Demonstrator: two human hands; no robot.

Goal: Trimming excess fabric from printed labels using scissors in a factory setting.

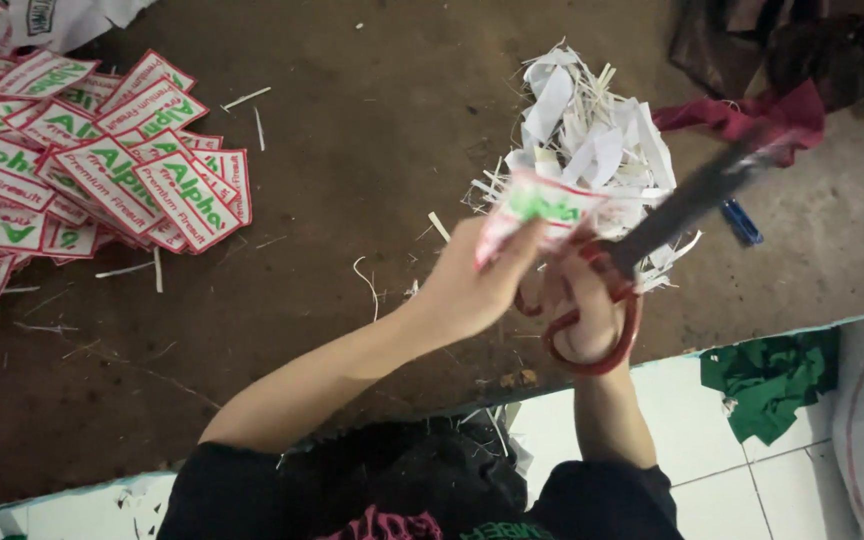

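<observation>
A heap of patches (82, 160) lies at the left of the brown desk (352, 150): flat rectangles, white with red borders and green lettering, overlapping one another at all angles. Thin white slivers are scattered on the desk about them. Toward the right stands a pile of white scraps (592, 140), curled strips and trimmings, with a dark red cloth (752, 115) just beyond it and a small blue object (742, 222) near its right edge. Green cloth (767, 375) lies on the white tiled floor (672, 420) below the desk edge.

The left hand (467, 290) is closed, pinching one patch (532, 205) of the same white, red and green kind, which is blurred and held above the desk in front of the scraps. The right hand (582, 310) is closed through the red handles of the scissors (642, 240), whose dark blades point up and to the right, toward the red cloth. How far the blades are parted cannot be told through the blur. The held patch sits just left of the scissors, and the two hands are touching or nearly so.
</observation>
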